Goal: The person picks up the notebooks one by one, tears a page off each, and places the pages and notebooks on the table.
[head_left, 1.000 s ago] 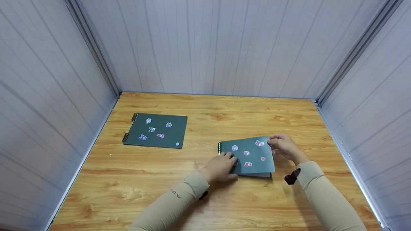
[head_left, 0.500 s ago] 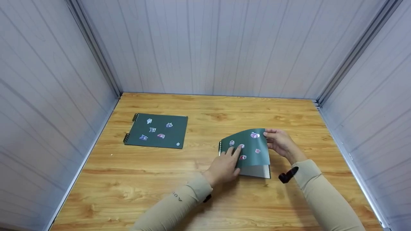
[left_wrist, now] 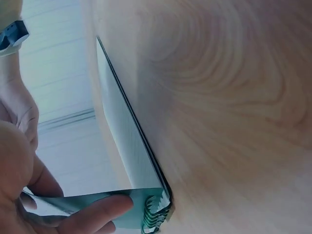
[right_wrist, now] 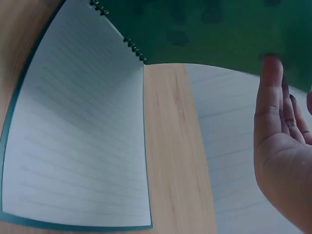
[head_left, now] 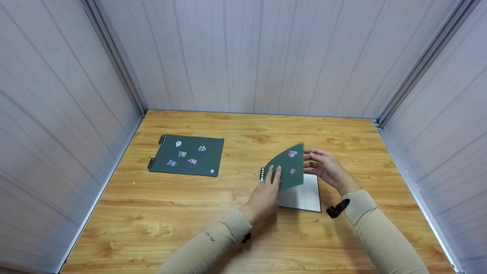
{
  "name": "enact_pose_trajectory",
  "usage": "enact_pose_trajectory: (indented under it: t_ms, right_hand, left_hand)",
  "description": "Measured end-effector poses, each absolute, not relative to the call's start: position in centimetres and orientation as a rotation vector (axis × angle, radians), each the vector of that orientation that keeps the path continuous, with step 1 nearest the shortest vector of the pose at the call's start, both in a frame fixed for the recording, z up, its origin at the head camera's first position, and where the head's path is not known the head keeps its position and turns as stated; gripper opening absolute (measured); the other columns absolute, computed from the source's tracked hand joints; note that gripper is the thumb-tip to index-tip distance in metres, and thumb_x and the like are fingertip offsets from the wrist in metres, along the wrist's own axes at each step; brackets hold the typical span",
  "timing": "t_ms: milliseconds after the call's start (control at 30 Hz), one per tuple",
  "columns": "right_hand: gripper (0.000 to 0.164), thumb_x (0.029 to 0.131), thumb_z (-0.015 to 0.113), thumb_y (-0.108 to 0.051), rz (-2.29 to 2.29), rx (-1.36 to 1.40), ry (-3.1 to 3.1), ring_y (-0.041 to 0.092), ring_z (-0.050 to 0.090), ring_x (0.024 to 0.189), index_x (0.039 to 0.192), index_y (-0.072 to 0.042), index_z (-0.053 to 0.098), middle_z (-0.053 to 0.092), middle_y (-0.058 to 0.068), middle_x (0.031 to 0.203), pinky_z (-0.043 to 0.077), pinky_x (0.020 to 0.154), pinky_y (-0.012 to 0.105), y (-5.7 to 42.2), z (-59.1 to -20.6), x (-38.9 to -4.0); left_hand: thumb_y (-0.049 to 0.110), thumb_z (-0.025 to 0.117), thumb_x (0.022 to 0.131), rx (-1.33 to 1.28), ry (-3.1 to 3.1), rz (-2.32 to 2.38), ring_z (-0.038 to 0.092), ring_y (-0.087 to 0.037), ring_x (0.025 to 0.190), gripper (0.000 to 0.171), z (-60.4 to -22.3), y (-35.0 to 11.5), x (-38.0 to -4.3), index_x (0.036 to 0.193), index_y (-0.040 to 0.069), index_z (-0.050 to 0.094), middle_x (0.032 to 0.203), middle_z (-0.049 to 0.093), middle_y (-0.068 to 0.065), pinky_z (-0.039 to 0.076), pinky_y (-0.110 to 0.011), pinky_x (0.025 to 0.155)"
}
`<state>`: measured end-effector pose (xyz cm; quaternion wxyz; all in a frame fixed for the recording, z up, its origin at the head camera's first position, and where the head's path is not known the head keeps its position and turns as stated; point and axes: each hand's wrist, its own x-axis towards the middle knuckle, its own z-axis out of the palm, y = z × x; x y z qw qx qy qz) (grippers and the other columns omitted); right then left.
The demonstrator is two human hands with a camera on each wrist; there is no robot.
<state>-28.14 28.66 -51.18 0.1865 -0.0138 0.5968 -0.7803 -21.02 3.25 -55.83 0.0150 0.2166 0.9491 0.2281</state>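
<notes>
A spiral-bound notebook lies on the right of the table, its green stickered cover [head_left: 295, 163] raised and bent up from the rings [left_wrist: 156, 209]. Under it shows a white lined page [right_wrist: 83, 126]. My left hand [head_left: 262, 198] has its fingers spread along the cover's outer face near the rings; in the left wrist view the thumb is on the other side, with the cover between. My right hand [head_left: 329, 169] is at the cover's free edge, fingers nearly straight, one fingertip against the inner face in the right wrist view.
A second green spiral notebook [head_left: 190, 155] with several stickers lies closed at the back left. The wood-grain table [head_left: 152, 220] is walled in by pale panels [head_left: 243, 57] at the back and both sides.
The cover has swung up and leftward, uncovering more of the white page. My right hand has followed it up and left, its fingers straightening. My left fingers have lifted along with the cover.
</notes>
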Motion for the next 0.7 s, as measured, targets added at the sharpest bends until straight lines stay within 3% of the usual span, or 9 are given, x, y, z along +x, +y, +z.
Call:
enact_pose_trajectory:
  t_ms: [100,167,233,333,400,467,567,700]
  right_hand:
    - [0.025,0.116,0.052,-0.015,-2.103,-0.062,1.832,0.019,0.078,0.099,0.131,-0.004,0.069,0.078,0.004,0.110,0.066,0.089,0.033,28.8,-52.3,-27.9]
    - [0.032,0.114,0.054,-0.012,-1.964,-0.078,2.005,0.021,0.077,0.107,0.140,0.006,0.062,0.076,0.013,0.121,0.065,0.094,0.033,28.6,-53.3,-27.8]
    - [0.037,0.112,0.058,-0.010,-1.751,-0.121,2.238,0.030,0.073,0.120,0.143,0.010,0.059,0.072,0.023,0.132,0.062,0.103,0.040,28.3,-54.5,-27.5]
    - [0.046,0.109,0.063,-0.011,-1.427,-0.219,2.497,0.046,0.059,0.141,0.149,0.012,0.056,0.059,0.033,0.151,0.051,0.118,0.055,27.8,-56.1,-27.0]
    - [0.050,0.108,0.067,-0.017,-1.254,-0.283,2.604,0.052,0.045,0.152,0.150,0.009,0.057,0.053,0.032,0.159,0.039,0.125,0.065,27.5,-56.9,-26.6]
    - [0.056,0.106,0.070,-0.022,-1.143,-0.326,2.643,0.053,0.037,0.157,0.153,0.006,0.056,0.046,0.032,0.165,0.033,0.128,0.067,27.4,-57.5,-26.3]
    - [0.066,0.102,0.077,-0.028,-0.956,-0.387,2.707,0.056,0.032,0.158,0.154,0.007,0.055,0.040,0.034,0.168,0.027,0.130,0.068,27.4,-58.2,-26.0]
    - [0.074,0.098,0.081,-0.030,-0.765,-0.438,2.756,0.058,0.029,0.159,0.154,0.008,0.053,0.039,0.034,0.168,0.024,0.131,0.069,27.7,-58.7,-25.9]
  left_hand:
    - [0.001,0.058,0.103,0.619,2.910,0.860,0.059,-0.044,0.143,0.085,-55.9,2.8,-21.1,0.175,0.006,0.012,0.174,0.027,-0.032,0.060,-0.050,0.107]
    - [-0.003,0.055,0.103,0.594,2.882,0.982,0.056,-0.043,0.146,0.085,-56.1,2.5,-21.2,0.175,0.005,0.011,0.175,0.027,-0.032,0.056,-0.050,0.113]
    - [-0.007,0.051,0.101,0.573,2.843,1.117,0.053,-0.041,0.149,0.085,-56.3,2.1,-21.2,0.175,0.004,0.010,0.174,0.028,-0.031,0.051,-0.049,0.119]
    - [-0.011,0.049,0.098,0.560,2.783,1.309,0.046,-0.040,0.155,0.086,-56.6,1.7,-21.2,0.174,0.001,0.009,0.171,0.032,-0.032,0.044,-0.048,0.125]
    - [-0.012,0.049,0.097,0.553,2.738,1.429,0.042,-0.040,0.157,0.086,-56.7,1.5,-21.2,0.173,-0.002,0.010,0.170,0.033,-0.032,0.040,-0.049,0.128]
    - [-0.011,0.049,0.097,0.555,2.683,1.549,0.037,-0.042,0.160,0.085,-56.7,1.2,-21.2,0.172,-0.004,0.010,0.172,0.030,-0.033,0.035,-0.051,0.130]
    - [-0.008,0.045,0.100,0.563,2.569,1.750,0.038,-0.044,0.159,0.075,-56.8,0.8,-21.3,0.170,-0.007,0.018,0.169,0.037,-0.033,0.034,-0.056,0.130]
    - [-0.002,0.042,0.104,0.508,2.465,1.956,0.056,-0.038,0.145,0.057,-56.5,-0.4,-21.4,0.161,-0.008,0.037,0.154,0.057,-0.030,0.047,-0.052,0.122]
